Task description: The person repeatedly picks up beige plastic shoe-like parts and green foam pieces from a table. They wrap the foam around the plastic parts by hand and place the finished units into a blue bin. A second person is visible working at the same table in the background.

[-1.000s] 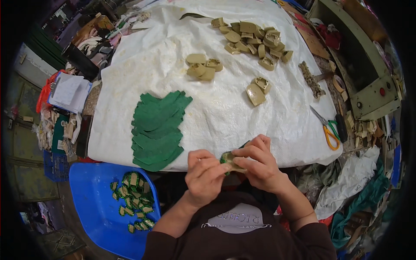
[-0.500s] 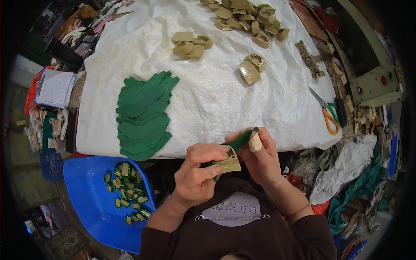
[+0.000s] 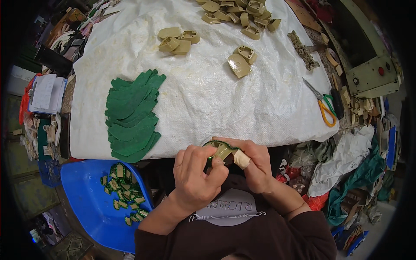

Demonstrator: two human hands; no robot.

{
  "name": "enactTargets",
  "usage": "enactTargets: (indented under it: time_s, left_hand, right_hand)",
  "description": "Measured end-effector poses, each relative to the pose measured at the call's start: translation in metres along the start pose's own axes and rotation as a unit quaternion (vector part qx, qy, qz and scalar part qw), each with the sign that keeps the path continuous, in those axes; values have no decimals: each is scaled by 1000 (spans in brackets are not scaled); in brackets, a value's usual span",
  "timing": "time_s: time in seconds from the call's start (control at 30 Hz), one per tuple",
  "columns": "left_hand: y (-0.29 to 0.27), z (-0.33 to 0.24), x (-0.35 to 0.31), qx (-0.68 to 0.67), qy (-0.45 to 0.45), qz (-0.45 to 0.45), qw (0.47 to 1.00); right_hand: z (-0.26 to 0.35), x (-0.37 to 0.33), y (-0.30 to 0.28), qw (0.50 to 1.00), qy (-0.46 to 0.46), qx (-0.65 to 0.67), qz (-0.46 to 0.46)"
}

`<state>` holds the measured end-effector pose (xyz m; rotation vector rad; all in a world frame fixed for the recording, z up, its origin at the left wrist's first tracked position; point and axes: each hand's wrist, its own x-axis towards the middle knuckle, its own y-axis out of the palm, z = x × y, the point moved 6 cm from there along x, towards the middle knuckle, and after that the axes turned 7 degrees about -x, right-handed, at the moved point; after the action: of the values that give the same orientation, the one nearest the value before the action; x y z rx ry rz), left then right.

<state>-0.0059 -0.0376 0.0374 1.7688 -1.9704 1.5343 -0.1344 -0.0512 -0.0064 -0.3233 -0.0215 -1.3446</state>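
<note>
Tan molded piece point(image 3: 222, 151), hollow side partly showing, sits between both bare hands at the near edge of a white sheet point(image 3: 208, 99); from my end of the feed I see the left hand point(image 3: 197, 175) with thumb and fingers pinched on its left end, and the right hand point(image 3: 256, 167) clamped on its right end, the thumb wearing a pale covering point(image 3: 241, 159); a dark green strip point(image 3: 226, 143) curves along the far rim toward that thumb; to the left I have a stack of green cut pieces point(image 3: 132, 118), overlapping; farther off lie a pair of tan pieces point(image 3: 238, 65) and a larger heap point(image 3: 244, 19); below left, a blue basin point(image 3: 80, 195) holds green-edged pieces point(image 3: 120, 170); orange-handled scissors point(image 3: 326, 113) rest near the right edge
</note>
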Motion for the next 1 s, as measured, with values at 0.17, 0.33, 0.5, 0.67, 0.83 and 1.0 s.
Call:
enactTargets:
  time_s: [0.17,0.33,0.5,0.67,0.83,1.0]
  left_hand:
    - [1,13,1,-19,-44,71,996]
    - [1,31,-14,-246,-102,-18,964]
    - [6,28,-17,-293,-61,10,954]
    - [8,24,-13,-196,-24,44,979]
    - [12,40,-18,-312,-145,-46,938]
    - [21,47,-30,-444,-318,-148,824]
  right_hand:
    - [-7,3,-1,994,81,3,69]
    - [-32,23,-10,965,185,135,131]
    - [-30,29,-5,927,209,233,209]
    - [-33,31,0,935,204,200,209]
    - [-40,30,3,952,170,183,175]
    - [-21,34,-6,985,-14,110,129]
